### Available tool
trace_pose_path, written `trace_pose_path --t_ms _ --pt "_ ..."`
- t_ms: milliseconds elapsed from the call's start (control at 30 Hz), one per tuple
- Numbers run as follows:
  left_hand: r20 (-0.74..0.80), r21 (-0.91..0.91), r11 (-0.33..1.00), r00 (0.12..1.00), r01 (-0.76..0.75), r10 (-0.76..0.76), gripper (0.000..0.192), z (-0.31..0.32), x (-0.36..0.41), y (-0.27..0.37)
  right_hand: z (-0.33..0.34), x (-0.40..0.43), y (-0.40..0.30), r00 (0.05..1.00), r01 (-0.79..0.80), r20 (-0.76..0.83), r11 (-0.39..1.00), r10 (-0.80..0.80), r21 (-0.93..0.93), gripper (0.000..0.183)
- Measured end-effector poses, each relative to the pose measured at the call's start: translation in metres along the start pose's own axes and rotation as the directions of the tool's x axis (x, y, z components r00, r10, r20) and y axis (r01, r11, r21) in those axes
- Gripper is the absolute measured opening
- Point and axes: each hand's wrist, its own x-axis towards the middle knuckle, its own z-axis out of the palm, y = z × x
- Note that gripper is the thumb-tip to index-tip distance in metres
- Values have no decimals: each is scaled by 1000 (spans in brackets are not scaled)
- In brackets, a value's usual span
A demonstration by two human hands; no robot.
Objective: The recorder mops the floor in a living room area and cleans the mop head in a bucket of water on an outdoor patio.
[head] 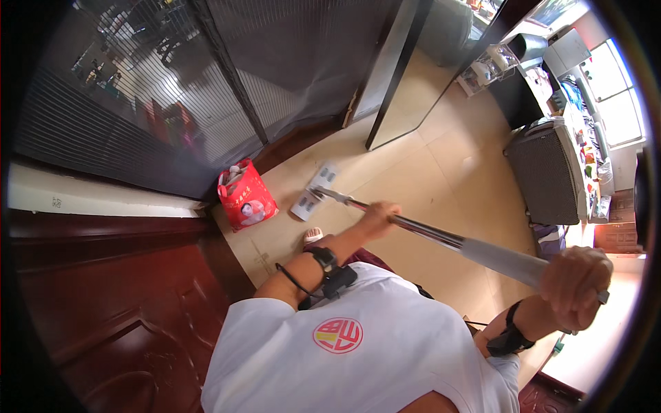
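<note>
My left hand (381, 219) is wrapped around the metal lower shaft of a flat mop (428, 231). Higher up, my right hand (574, 286) grips the end of its grey handle sleeve (503, 260). The pole slants down to the left, where a hinged joint meets the white rectangular mop head (314, 191). That head lies on the beige tiled floor (382, 180), ahead of my foot (313, 235) in a light sandal. Black devices with straps sit on both forearms.
Left of the mop head stands a red printed bag (248, 199) with things inside, against a dark screen panel (155, 103). A glass door panel (421, 88) stands beyond. A dark red wooden door (134, 320) is at left. To the right are a grey covered box-like piece (542, 173) and a cluttered surface.
</note>
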Motion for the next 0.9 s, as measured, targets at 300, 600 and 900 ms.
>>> trace_pose_path --t_ms 300,600,900 --pt "317 -165 967 939 196 -136 18 33 19 49 -19 -1 -24 991 34 136 993 -19 -110 25" --pt "222 -187 966 965 179 -136 16 10 14 48 1 -1 -11 973 191 -98 968 -209 -161 31" --pt "139 -91 984 980 156 -143 14 -57 16 24 54 26 14 916 373 -173 927 -361 41 31"
